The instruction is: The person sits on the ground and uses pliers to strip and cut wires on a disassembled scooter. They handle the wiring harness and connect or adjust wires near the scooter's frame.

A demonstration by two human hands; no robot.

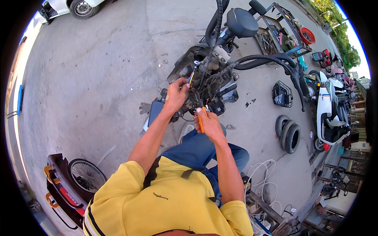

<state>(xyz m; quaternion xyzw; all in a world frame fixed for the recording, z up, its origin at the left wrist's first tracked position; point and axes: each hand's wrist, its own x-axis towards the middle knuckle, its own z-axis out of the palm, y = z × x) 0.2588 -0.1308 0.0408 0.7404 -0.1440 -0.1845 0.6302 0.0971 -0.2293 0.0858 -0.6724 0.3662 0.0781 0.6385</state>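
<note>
A stripped-down scooter front (212,67) stands before me, its handlebars, mirror and tangled black wiring exposed. My left hand (176,94) pinches a bundle of coloured wires (191,76) near the steering column. My right hand (208,122) grips an orange-handled tool (201,121), its tip pointing up into the wiring just below the left hand. Both hands sit close together at the cable cluster. My blue-trousered knee lies under them.
A wheel and dark bodywork panel (73,183) lie at lower left. Two tyres (289,133), a wire basket (282,94) and a white scooter (328,110) stand to the right. White cables (264,173) are on the concrete, with a metal rack (281,29) behind and a car (76,6) far off.
</note>
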